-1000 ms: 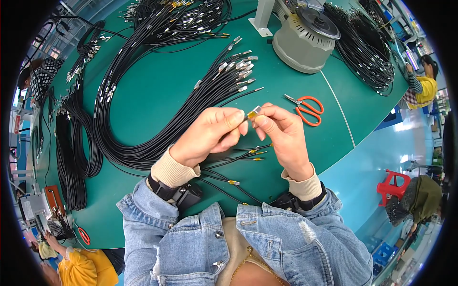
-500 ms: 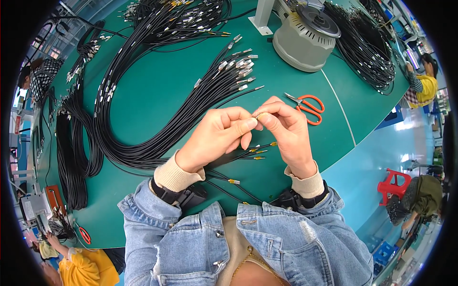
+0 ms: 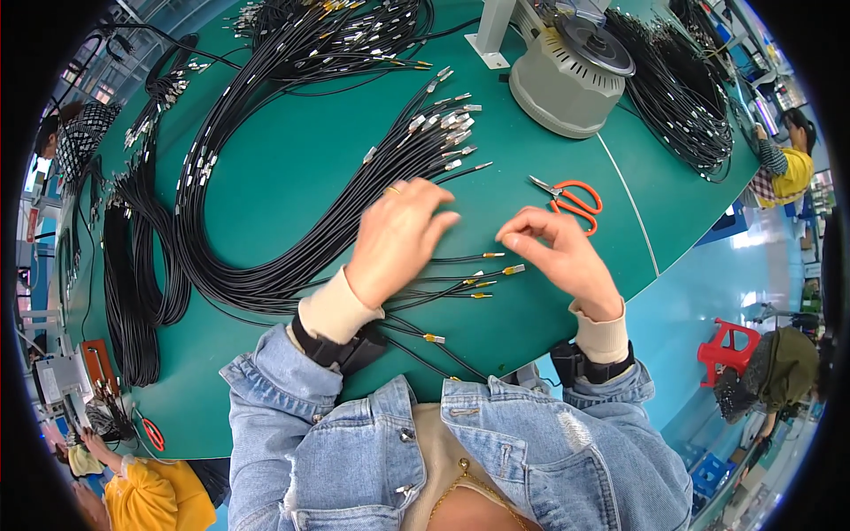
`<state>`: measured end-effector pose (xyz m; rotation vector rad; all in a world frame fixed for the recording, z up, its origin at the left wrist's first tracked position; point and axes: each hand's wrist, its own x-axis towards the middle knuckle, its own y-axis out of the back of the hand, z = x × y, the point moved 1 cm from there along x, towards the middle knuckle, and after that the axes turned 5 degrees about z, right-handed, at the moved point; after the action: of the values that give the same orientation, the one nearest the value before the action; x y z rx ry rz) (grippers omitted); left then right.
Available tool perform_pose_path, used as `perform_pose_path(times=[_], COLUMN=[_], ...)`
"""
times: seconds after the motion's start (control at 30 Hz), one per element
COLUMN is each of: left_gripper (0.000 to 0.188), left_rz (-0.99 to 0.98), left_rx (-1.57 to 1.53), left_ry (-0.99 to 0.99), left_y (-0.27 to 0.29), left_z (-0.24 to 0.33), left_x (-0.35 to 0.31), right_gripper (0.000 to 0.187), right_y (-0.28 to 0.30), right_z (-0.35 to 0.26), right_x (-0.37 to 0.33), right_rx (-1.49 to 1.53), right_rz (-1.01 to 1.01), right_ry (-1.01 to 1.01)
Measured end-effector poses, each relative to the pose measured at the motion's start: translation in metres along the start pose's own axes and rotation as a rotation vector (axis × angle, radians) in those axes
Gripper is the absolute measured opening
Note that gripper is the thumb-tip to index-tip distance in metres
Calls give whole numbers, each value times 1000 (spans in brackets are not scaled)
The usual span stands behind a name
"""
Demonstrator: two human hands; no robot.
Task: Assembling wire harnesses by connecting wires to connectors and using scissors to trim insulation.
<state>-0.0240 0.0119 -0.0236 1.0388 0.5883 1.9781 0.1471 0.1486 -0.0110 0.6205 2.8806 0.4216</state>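
My left hand hovers at the right side of a large bundle of black cables; its thumb and fingers are apart with nothing between them. A ring shows on one finger. My right hand is closed, thumb against forefinger; whatever may be in that pinch is too small to make out. Between and below the hands lie several loose cable ends with yellow-marked tips. Orange-handled scissors rest just beyond my right hand, blades pointing left. Metal connectors tip the big bundle's far end.
A grey round machine stands at the far right beside a white post. More cable bundles lie at the far right and at the left. A red stool is on the floor, and other people sit around.
My hands have come apart from a shared pinch. The left has moved left and opened; the right has moved right and slightly nearer, still pinched. The cable ends beneath show more fully.
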Motion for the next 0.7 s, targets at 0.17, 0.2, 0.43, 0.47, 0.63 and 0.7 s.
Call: perform_pose_path(times=[0.17, 0.2, 0.43, 0.47, 0.63, 0.7], left_gripper=[16, 16, 12, 12, 12, 12], left_rz=[89, 94, 42, 44, 65, 62], left_rx=[259, 255, 225, 225, -39, -60], left_ry=[-46, -51, -17, -18, 143, 137], left_y=[-8, -9, -9, -9, -8, -6], left_z=[-17, -17, -14, -14, -15, -14], left_x=[-3, -3, -1, -2, -2, -2], right_gripper=[14, 14, 21, 21, 17, 16], right_y=[29, 36, 74, 73, 62, 59], right_z=[-12, -16, -25, -24, -28, -34], right_x=[18, 25, 101, 112, 152, 159], right_rx=[-53, 33, 847, 845, 1034, 1071], right_rz=[225, 298, 619, 618, 690, 759], right_ry=[10, 22, 38, 40, 48, 59])
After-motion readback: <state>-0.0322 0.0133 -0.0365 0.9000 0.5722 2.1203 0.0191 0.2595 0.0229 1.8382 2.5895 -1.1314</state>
